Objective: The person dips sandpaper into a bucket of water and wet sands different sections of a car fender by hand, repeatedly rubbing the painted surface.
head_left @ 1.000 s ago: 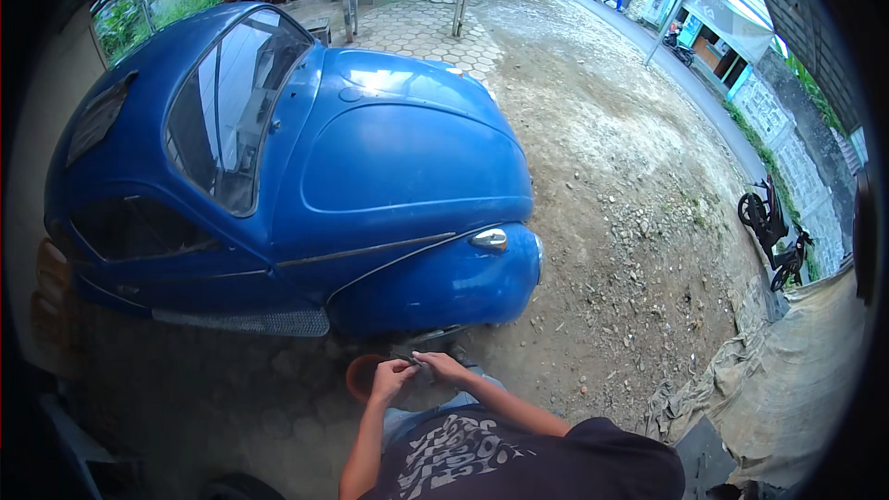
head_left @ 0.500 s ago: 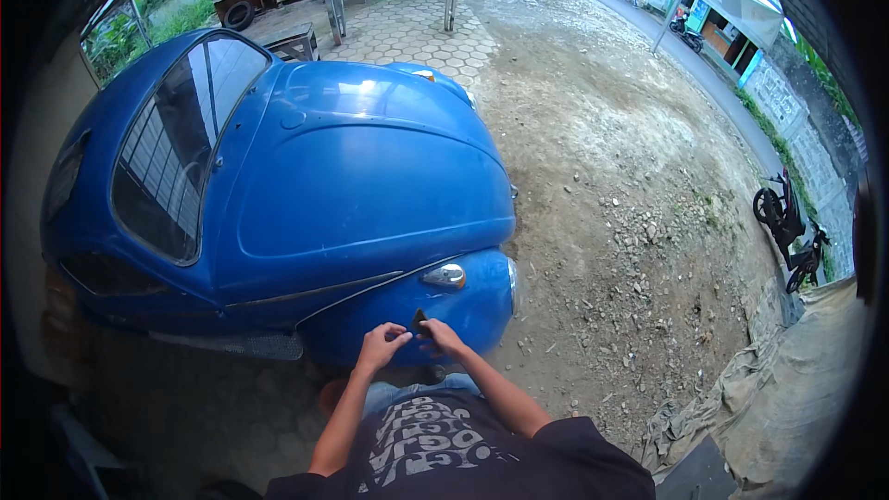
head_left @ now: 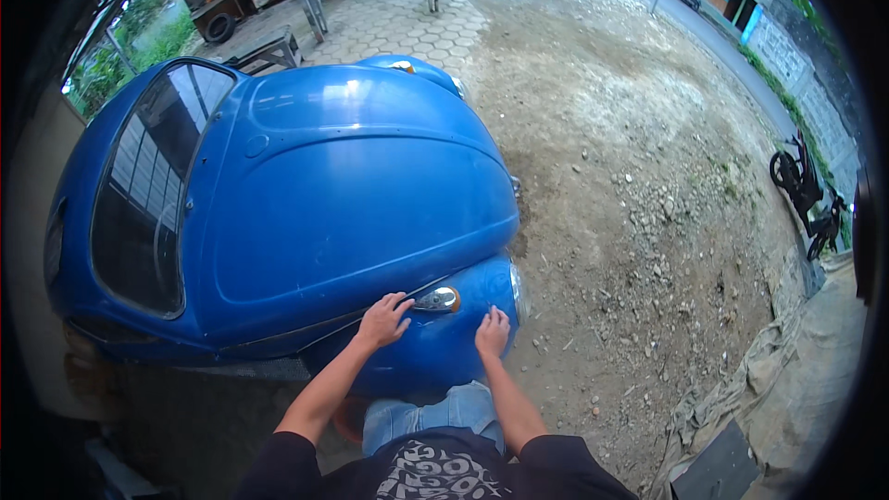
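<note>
A blue rounded car's front fender [head_left: 417, 352] lies in front of me, with a chrome turn signal lamp [head_left: 437, 299] with an orange lens on top. My left hand [head_left: 381, 320] is at the lamp's left end, fingers stretched and thumb apart; whether the fingertips touch it I cannot tell. Over the fender, between the lamp and the headlight [head_left: 516, 292], my right hand [head_left: 494, 331] has its fingers curled together. What it holds, if anything, is hidden.
The car's blue hood [head_left: 361, 204] and windshield [head_left: 148, 190] stretch away to the left. Gravelly ground [head_left: 630, 250] lies to the right. A motorcycle [head_left: 807, 196] stands by the far right wall, and a grey tarp [head_left: 769, 398] is bunched at the lower right.
My hands were close together below the lamp, a small dark flat piece in the right one. They have moved apart, left hand up to the lamp, right hand rightward. The dark piece no longer shows.
</note>
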Action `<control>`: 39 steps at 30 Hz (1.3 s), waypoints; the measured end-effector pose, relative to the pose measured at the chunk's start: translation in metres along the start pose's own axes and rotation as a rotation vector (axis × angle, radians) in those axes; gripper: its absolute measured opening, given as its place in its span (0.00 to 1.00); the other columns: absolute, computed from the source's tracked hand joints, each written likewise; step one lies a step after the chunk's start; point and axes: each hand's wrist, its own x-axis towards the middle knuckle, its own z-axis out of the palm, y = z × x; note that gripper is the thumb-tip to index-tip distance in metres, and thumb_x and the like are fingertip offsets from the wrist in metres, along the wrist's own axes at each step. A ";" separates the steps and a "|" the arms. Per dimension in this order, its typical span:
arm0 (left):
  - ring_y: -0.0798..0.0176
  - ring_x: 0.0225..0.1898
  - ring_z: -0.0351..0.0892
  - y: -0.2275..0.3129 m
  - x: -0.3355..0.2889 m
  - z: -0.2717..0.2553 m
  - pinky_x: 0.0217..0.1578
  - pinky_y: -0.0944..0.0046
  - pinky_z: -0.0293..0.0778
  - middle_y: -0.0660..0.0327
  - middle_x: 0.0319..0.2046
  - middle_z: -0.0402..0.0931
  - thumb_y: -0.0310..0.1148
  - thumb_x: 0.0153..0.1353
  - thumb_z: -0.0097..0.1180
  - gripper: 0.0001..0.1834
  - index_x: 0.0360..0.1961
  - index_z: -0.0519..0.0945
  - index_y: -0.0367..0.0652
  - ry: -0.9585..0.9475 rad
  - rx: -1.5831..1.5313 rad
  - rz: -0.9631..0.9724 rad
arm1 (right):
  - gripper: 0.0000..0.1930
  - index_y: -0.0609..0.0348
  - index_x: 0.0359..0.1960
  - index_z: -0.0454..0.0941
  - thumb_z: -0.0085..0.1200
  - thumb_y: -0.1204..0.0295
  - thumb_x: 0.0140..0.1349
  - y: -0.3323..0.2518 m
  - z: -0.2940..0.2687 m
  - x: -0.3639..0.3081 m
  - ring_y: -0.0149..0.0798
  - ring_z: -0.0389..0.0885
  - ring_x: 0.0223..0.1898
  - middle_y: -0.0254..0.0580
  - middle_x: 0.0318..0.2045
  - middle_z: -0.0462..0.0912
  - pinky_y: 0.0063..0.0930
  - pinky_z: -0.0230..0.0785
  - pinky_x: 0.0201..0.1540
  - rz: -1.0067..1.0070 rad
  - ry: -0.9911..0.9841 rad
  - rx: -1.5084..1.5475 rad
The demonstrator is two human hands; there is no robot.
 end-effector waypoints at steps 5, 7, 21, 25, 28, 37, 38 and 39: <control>0.46 0.69 0.62 0.011 0.043 0.053 0.68 0.53 0.63 0.50 0.70 0.60 0.48 0.61 0.59 0.39 0.71 0.62 0.47 -0.134 -0.002 0.113 | 0.27 0.61 0.70 0.62 0.44 0.66 0.70 0.017 0.031 -0.044 0.58 0.60 0.71 0.52 0.73 0.58 0.46 0.57 0.70 -0.188 -0.193 0.006; 0.47 0.70 0.61 0.005 0.053 0.075 0.69 0.54 0.61 0.50 0.70 0.59 0.49 0.60 0.59 0.40 0.71 0.62 0.47 -0.145 -0.140 0.078 | 0.29 0.62 0.72 0.57 0.42 0.67 0.70 0.010 0.031 -0.051 0.59 0.55 0.73 0.53 0.73 0.56 0.48 0.54 0.71 -0.171 -0.247 -0.021; 0.53 0.56 0.79 0.013 0.064 0.109 0.57 0.57 0.75 0.55 0.55 0.78 0.48 0.41 0.71 0.43 0.62 0.73 0.49 0.105 -0.204 0.068 | 0.25 0.58 0.71 0.62 0.37 0.66 0.74 -0.020 0.058 0.023 0.59 0.47 0.76 0.50 0.74 0.56 0.58 0.41 0.74 -0.039 0.004 0.064; 0.53 0.55 0.79 0.010 0.057 0.108 0.56 0.58 0.76 0.55 0.54 0.78 0.48 0.40 0.71 0.43 0.62 0.74 0.51 0.089 -0.219 0.066 | 0.26 0.54 0.71 0.64 0.38 0.64 0.73 0.007 0.046 0.040 0.57 0.48 0.76 0.44 0.74 0.59 0.57 0.41 0.74 -0.245 -0.194 -0.120; 0.53 0.54 0.80 0.015 0.064 0.106 0.54 0.58 0.78 0.54 0.54 0.78 0.47 0.41 0.71 0.43 0.62 0.74 0.52 0.093 -0.277 0.080 | 0.25 0.54 0.70 0.66 0.40 0.62 0.73 0.016 0.045 0.075 0.57 0.48 0.76 0.43 0.73 0.61 0.58 0.41 0.74 -0.159 -0.156 -0.058; 0.53 0.53 0.80 0.003 0.068 0.099 0.54 0.57 0.78 0.56 0.53 0.78 0.44 0.38 0.72 0.41 0.59 0.76 0.51 0.115 -0.212 0.057 | 0.30 0.52 0.74 0.56 0.39 0.55 0.74 0.001 0.038 0.064 0.56 0.44 0.77 0.44 0.75 0.54 0.58 0.39 0.74 -0.088 -0.163 -0.076; 0.53 0.53 0.80 0.011 0.076 0.101 0.53 0.57 0.78 0.56 0.53 0.78 0.43 0.38 0.72 0.41 0.59 0.76 0.51 0.101 -0.229 0.071 | 0.30 0.52 0.74 0.57 0.38 0.54 0.74 0.016 0.040 0.103 0.55 0.44 0.77 0.43 0.75 0.54 0.59 0.38 0.74 0.059 -0.151 -0.089; 0.53 0.53 0.80 0.019 0.083 0.104 0.53 0.57 0.78 0.56 0.53 0.78 0.43 0.38 0.72 0.41 0.59 0.76 0.51 0.093 -0.247 0.091 | 0.30 0.52 0.74 0.57 0.37 0.54 0.74 0.030 0.037 0.130 0.55 0.43 0.77 0.43 0.75 0.55 0.59 0.37 0.75 0.197 -0.143 -0.094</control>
